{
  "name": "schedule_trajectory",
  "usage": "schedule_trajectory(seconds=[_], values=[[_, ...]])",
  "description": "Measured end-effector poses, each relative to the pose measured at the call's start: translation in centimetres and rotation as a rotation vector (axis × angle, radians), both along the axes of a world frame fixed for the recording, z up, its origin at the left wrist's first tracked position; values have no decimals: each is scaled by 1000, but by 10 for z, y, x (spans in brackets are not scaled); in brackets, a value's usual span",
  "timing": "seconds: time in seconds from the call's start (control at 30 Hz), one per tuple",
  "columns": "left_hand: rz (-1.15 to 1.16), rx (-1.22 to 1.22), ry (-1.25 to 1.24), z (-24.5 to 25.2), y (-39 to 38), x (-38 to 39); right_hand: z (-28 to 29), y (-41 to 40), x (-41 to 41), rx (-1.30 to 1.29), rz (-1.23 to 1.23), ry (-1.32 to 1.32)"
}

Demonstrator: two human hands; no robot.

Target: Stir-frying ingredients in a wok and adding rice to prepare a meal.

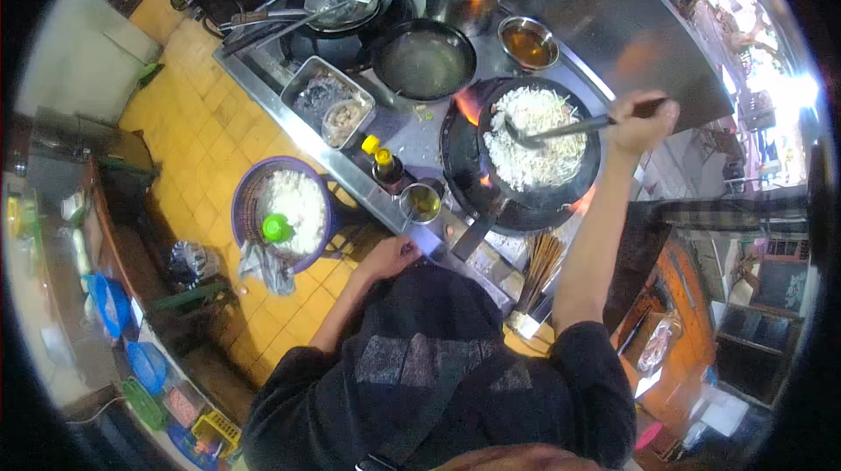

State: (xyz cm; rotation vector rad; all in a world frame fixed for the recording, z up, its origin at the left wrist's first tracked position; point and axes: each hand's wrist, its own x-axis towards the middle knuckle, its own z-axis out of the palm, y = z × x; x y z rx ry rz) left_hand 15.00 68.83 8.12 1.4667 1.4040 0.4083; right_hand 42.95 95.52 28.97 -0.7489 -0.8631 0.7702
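My right hand [640, 121] grips the handle of a long metal wok ladle [571, 129]. The ladle's head rests in white rice mixed with pale shreds [542, 142], perhaps noodles or sprouts. This food fills a black wok [588, 172] on a lit burner, and orange flames [468, 106] lick up around its side. The wok's flat handle [474, 239] points toward me. My left hand [392, 257] is low at the counter's front edge, near a glass cup of yellow oil [420, 203]. Its fingers look curled, but what they touch is hidden.
A purple basket [238, 198] of rice stands left of the counter. Beyond the cup are a dark yellow-capped bottle [386, 167], a metal tray [289, 93], an empty pan [424, 60], a bowl of brown liquid [527, 44] and a steel pot [453, 7]. A stick whisk [542, 267] lies nearer me.
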Motion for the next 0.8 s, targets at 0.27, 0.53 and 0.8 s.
schedule_trajectory(seconds=[0.27, 0.53, 0.8], values=[[13, 13, -50, -2, -2, -3, -29, 29, 43, 70, 26, -174], [-8, -5, -44, -18, -5, 1, -8, 21, 8, 37, 69, -329], [-79, -55, -258, -37, 49, 74, 8, -38, -14, -24, 115, -244]])
